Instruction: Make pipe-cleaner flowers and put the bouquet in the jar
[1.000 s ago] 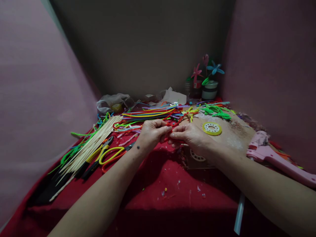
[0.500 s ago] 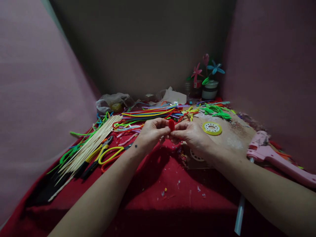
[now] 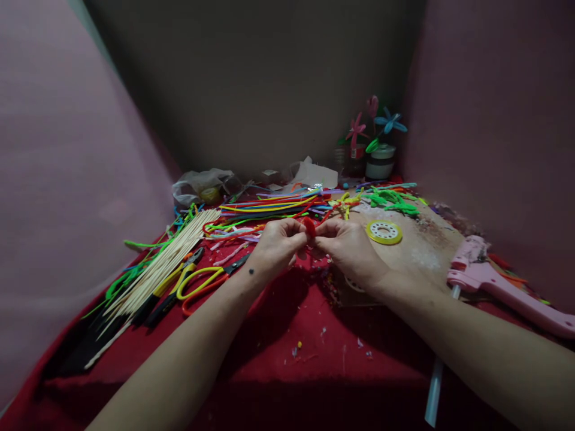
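Observation:
My left hand (image 3: 277, 245) and my right hand (image 3: 349, 248) meet over the red cloth (image 3: 287, 359), fingertips pinched together. Between them they hold a red pipe cleaner (image 3: 309, 227) bent into a small loop that sticks up above the fingers. Behind the hands lies a heap of coloured pipe cleaners (image 3: 274, 208). A brown cardboard box (image 3: 417, 245) sits just under and right of my right hand, with a yellow tape roll (image 3: 383, 231) on top.
A bundle of wooden skewers (image 3: 157, 266), yellow-handled scissors (image 3: 200, 280) and pliers (image 3: 168, 290) lie at left. A pink glue gun (image 3: 498, 284) rests at right. Green pipe cleaners (image 3: 393, 200) and a pot of pipe-cleaner flowers (image 3: 380, 157) stand at the back.
The red pipe cleaner, first stretched low between the hands, has been bent into a small loop raised above the fingertips. Both hands have lifted slightly and stayed together.

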